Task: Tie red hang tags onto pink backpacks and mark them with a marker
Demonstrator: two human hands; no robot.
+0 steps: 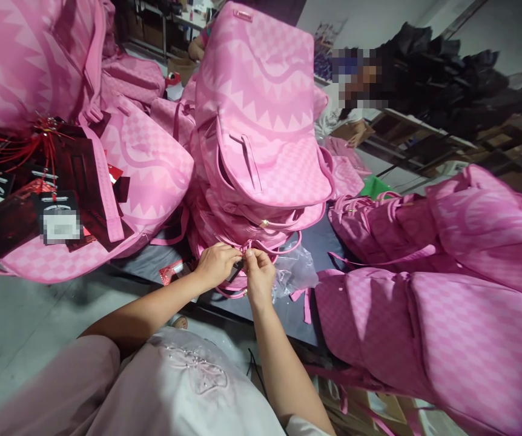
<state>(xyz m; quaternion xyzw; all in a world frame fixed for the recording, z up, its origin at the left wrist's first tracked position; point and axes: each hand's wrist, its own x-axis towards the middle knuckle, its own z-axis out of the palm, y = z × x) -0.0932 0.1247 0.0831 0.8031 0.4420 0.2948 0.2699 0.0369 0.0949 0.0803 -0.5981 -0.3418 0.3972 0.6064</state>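
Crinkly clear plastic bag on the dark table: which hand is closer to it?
Right. The right hand is just beside the crinkly clear plastic bag; the left hand is farther away, beyond the right hand.

The left arm (152, 312) is bare and slants up to the right. The right arm (288, 363) is bare too and leans up to the left. They come close at the top. The left grip (218, 265) has its back turned up, with bent fingers (235, 257) pointing right. The right grip (261, 275) is curled, with its thumb (251, 259) up. Both pinch, tips side by side.
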